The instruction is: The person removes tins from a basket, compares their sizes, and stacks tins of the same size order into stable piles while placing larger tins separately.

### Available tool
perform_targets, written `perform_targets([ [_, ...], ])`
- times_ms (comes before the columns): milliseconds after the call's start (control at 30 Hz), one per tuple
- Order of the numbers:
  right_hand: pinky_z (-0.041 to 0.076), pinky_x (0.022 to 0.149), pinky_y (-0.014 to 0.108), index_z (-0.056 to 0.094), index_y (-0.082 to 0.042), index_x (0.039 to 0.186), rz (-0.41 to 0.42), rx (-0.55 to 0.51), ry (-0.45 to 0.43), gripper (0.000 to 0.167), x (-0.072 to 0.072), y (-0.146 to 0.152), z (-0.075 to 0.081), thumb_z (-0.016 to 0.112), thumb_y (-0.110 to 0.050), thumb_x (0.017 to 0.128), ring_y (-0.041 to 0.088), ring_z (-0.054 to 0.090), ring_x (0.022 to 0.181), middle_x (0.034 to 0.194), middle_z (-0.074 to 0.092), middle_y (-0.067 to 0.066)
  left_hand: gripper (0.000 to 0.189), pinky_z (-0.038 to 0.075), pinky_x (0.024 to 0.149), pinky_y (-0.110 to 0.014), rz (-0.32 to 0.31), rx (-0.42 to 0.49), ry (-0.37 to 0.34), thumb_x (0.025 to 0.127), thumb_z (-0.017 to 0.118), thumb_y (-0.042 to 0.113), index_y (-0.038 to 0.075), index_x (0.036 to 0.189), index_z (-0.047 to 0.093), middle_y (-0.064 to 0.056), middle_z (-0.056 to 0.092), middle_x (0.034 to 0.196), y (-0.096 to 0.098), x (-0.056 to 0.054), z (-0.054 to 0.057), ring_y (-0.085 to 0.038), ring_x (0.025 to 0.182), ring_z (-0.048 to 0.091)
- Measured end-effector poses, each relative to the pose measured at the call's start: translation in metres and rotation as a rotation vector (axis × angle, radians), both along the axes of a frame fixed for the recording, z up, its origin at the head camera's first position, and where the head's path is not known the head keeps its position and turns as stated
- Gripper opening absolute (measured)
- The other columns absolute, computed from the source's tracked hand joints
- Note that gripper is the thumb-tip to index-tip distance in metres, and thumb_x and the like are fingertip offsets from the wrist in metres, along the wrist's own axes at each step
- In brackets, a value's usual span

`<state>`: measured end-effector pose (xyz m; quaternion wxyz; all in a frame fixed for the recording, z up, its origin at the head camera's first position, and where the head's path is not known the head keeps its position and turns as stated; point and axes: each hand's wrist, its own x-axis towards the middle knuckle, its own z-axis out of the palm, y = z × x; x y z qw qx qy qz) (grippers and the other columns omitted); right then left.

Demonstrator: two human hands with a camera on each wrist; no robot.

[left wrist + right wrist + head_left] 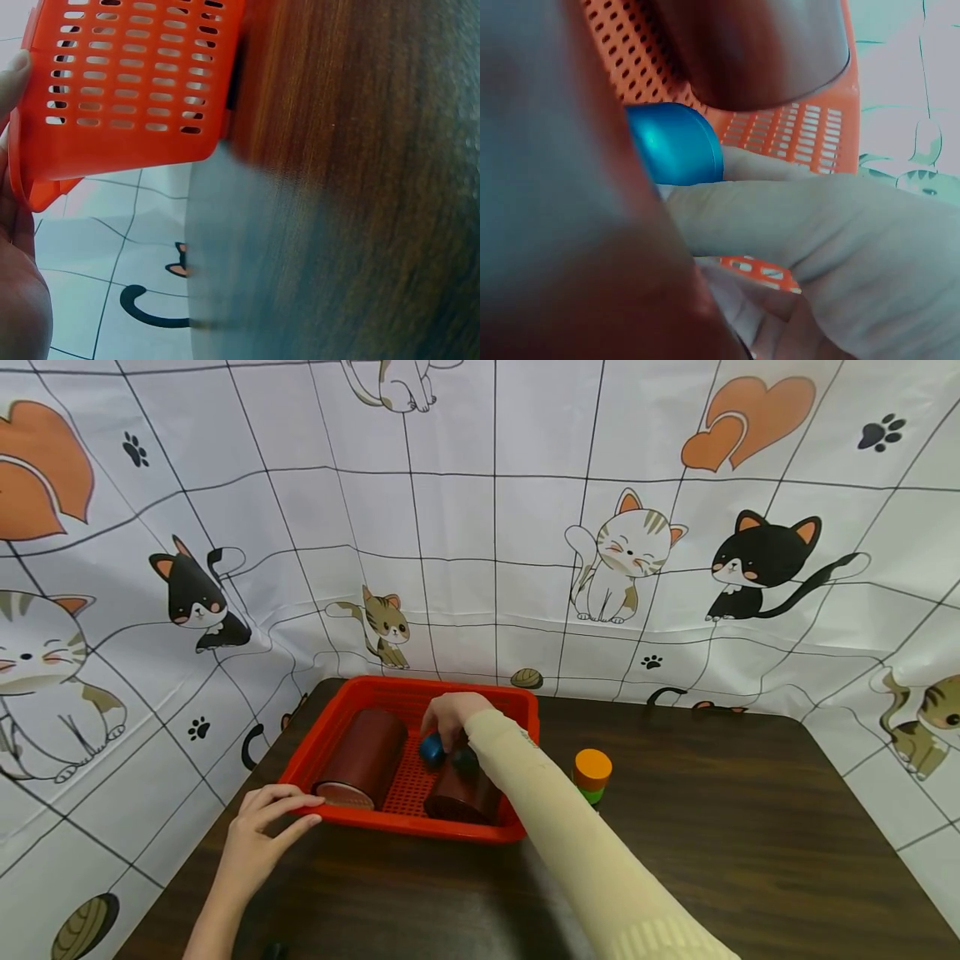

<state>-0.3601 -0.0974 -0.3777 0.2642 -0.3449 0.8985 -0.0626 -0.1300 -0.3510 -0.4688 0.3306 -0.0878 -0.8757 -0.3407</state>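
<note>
A red plastic basket point(420, 832) with slotted walls stands on the dark table. My left hand point(258, 831) grips its near left corner, fingers over the rim and thumb against the outer front wall. Inside the basket, my right hand point(452, 717) holds a shiny blue rounded piece point(676, 144) between thumb and fingers. A brown cylinder point(461, 797) lies close beside that hand, and a dark green rounded piece point(466, 762) shows above it. Another, larger brown cylinder point(365, 752) lies along the basket's left side. The right sleeve and near cylinder hide part of the grasp.
Right of the basket stands a small container with an orange top point(592, 767) and green band, partly behind the right forearm. Cat-printed white sheeting point(450, 527) rises behind and left of the wood-grain table point(720, 827). A small dark object point(274, 951) shows at the near edge.
</note>
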Motion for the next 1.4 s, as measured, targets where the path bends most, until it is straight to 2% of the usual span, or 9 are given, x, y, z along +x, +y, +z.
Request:
perform_targets([
  [200, 0.053, 0.092, 0.036, 0.065, -0.027, 0.131, 0.063, 0.025, 0.043, 0.051, 0.005, -0.008, -0.003, 0.079, -0.014, 0.084, 0.017, 0.057, 0.116, 0.132, 0.064, -0.001, 0.038, 0.032, 0.086, -0.013, -0.007, 0.002, 0.006, 0.067, 0.087, -0.001, 0.022, 0.096, 0.079, 0.005, 0.064, 0.102, 0.002, 0.0, 0.001, 0.001, 0.104, 0.042],
  [300, 0.053, 0.093, 0.035, 0.064, -0.025, 0.132, 0.116, 0.037, 0.047, 0.051, 0.008, -0.013, -0.001, 0.079, -0.016, 0.084, 0.015, 0.058, 0.112, 0.129, 0.065, -0.001, 0.038, 0.032, 0.086, -0.014, -0.012, -0.003, 0.008, 0.067, 0.087, -0.001, 0.022, 0.097, 0.079, 0.005, 0.064, 0.102, 0.001, -0.001, 0.0, 0.001, 0.104, 0.041],
  [400, 0.054, 0.087, 0.03, 0.068, -0.023, 0.127, 0.153, 0.032, -0.005, 0.045, 0.012, -0.019, 0.0, 0.079, -0.017, 0.084, 0.012, 0.06, 0.101, 0.122, 0.066, -0.002, 0.039, 0.032, 0.086, -0.014, -0.017, -0.008, 0.014, 0.066, 0.087, -0.002, 0.022, 0.097, 0.079, 0.004, 0.064, 0.102, -0.001, -0.001, -0.001, 0.001, 0.104, 0.041],
  [533, 0.054, 0.073, 0.025, 0.075, -0.015, 0.11, 0.17, 0.009, -0.109, 0.024, 0.015, -0.026, 0.002, 0.077, -0.013, 0.086, 0.011, 0.06, 0.081, 0.099, 0.068, -0.002, 0.039, 0.032, 0.086, -0.014, -0.017, -0.007, 0.012, 0.066, 0.086, -0.002, 0.022, 0.096, 0.079, 0.003, 0.064, 0.101, -0.002, -0.002, -0.002, 0.001, 0.104, 0.042],
  [667, 0.053, 0.068, 0.023, 0.076, -0.013, 0.1, 0.168, 0.011, -0.166, 0.013, 0.017, -0.029, 0.001, 0.075, -0.01, 0.087, 0.009, 0.062, 0.074, 0.085, 0.067, -0.004, 0.039, 0.032, 0.086, -0.014, -0.006, -0.014, -0.006, 0.067, 0.086, -0.001, 0.023, 0.097, 0.079, 0.005, 0.063, 0.102, -0.002, -0.003, -0.002, 0.002, 0.105, 0.041],
  [767, 0.055, 0.072, 0.025, 0.075, -0.014, 0.102, 0.169, 0.013, -0.172, 0.015, 0.018, -0.03, -0.001, 0.075, -0.011, 0.087, 0.009, 0.064, 0.076, 0.089, 0.069, -0.004, 0.039, 0.032, 0.086, -0.014, -0.01, -0.009, -0.001, 0.066, 0.087, -0.001, 0.022, 0.097, 0.079, 0.005, 0.063, 0.102, -0.001, -0.002, -0.001, 0.002, 0.105, 0.041],
  [1033, 0.057, 0.083, 0.028, 0.072, -0.016, 0.118, 0.148, -0.036, -0.2, 0.031, 0.018, -0.026, -0.009, 0.075, -0.011, 0.087, 0.01, 0.066, 0.096, 0.117, 0.068, 0.0, 0.041, 0.031, 0.086, -0.012, -0.023, -0.015, 0.039, 0.065, 0.086, -0.003, 0.021, 0.096, 0.079, 0.005, 0.064, 0.101, 0.002, 0.0, 0.001, 0.001, 0.104, 0.042],
  [1267, 0.056, 0.082, 0.024, 0.072, -0.015, 0.119, 0.14, -0.079, -0.209, 0.035, 0.016, -0.022, -0.012, 0.076, -0.008, 0.085, 0.009, 0.065, 0.097, 0.119, 0.067, 0.001, 0.04, 0.032, 0.086, -0.012, -0.037, -0.016, 0.036, 0.065, 0.086, -0.004, 0.02, 0.096, 0.079, 0.003, 0.063, 0.101, 0.0, 0.0, -0.001, 0.003, 0.104, 0.042],
  [1400, 0.056, 0.085, 0.026, 0.07, -0.015, 0.122, 0.122, -0.091, -0.222, 0.038, 0.014, -0.019, -0.011, 0.076, -0.006, 0.085, 0.009, 0.064, 0.095, 0.122, 0.065, 0.002, 0.04, 0.032, 0.087, -0.012, -0.029, -0.011, 0.016, 0.065, 0.086, -0.004, 0.02, 0.097, 0.079, 0.004, 0.063, 0.102, -0.001, -0.001, -0.002, 0.004, 0.104, 0.041],
])
